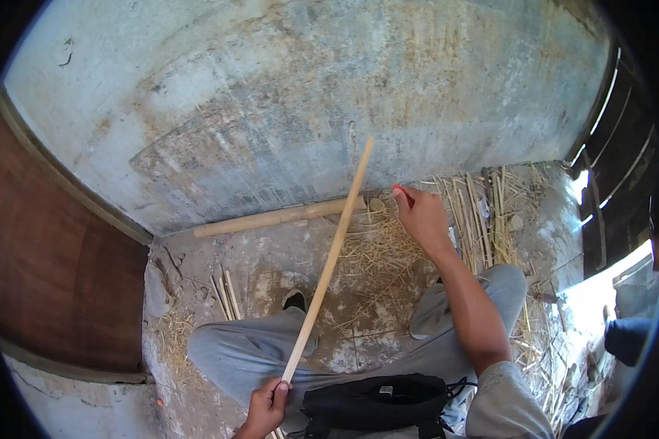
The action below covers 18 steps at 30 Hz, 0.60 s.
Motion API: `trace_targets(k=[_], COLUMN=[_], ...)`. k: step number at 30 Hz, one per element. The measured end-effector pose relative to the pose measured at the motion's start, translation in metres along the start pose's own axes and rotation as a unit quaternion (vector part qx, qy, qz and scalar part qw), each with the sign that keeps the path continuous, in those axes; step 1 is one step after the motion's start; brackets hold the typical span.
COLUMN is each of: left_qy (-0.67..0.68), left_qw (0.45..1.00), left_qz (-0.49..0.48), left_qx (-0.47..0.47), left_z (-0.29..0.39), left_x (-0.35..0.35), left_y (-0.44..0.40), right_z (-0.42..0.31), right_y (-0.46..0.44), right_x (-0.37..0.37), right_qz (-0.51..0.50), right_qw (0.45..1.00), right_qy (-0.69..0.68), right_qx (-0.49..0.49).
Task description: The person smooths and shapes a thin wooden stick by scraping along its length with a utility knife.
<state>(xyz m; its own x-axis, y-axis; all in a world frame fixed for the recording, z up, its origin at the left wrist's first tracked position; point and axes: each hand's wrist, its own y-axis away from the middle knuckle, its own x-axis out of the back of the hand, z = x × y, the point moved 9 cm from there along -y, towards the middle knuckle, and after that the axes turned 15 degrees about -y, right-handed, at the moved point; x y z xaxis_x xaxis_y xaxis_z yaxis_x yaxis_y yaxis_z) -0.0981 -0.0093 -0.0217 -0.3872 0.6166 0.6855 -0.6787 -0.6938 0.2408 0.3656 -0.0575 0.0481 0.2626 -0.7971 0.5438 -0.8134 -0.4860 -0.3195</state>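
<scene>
A long pale bamboo strip [326,274] slants up from my lap, its far end in front of the stained wall. Near its lower end, my left hand [267,406] is closed around it, thumb on top. My right hand [423,219] is raised to the right of the strip's upper part, apart from it. Its fingers are curled closed around a small red object [397,189]; only bits of red show, so its kind is hidden. Below the hands are my grey-trousered legs and a black bag [377,402] at my waist.
A thick bamboo pole [282,217] lies along the wall's foot [271,110]. Shavings [384,252] cover the floor between my feet. Thin bamboo sticks [483,219] lie at the right; a few more [227,293] are by my left knee. A brown door panel [66,249] stands left.
</scene>
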Motion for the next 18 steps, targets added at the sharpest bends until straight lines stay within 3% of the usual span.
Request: trace_targets(k=[3, 5, 8, 14, 18], left_qy=[0.046, 0.077, 0.122, 0.107, 0.095], left_qw=[0.999, 0.997, 0.99, 0.993, 0.994], left_qz=[-0.005, -0.02, -0.03, -0.049, -0.059], left_qx=[0.019, 0.025, 0.066, 0.025, 0.002], left_z=[-0.011, -0.012, -0.001, 0.009, 0.023], left_x=[-0.004, -0.009, -0.011, -0.019, -0.021], left_y=[-0.007, -0.011, -0.02, -0.026, -0.027], right_z=[-0.018, -0.029, -0.04, -0.022, -0.012], right_y=[0.021, 0.038, 0.054, 0.058, 0.058], right_x=[-0.012, -0.032, -0.041, -0.061, -0.071], right_qz=[-0.039, -0.124, -0.136, -0.196, -0.192], right_qw=[0.995, 0.98, 0.961, 0.943, 0.942], right_qy=[-0.091, -0.155, -0.242, -0.26, -0.269], right_qx=[-0.002, -0.013, 0.005, -0.076, -0.062])
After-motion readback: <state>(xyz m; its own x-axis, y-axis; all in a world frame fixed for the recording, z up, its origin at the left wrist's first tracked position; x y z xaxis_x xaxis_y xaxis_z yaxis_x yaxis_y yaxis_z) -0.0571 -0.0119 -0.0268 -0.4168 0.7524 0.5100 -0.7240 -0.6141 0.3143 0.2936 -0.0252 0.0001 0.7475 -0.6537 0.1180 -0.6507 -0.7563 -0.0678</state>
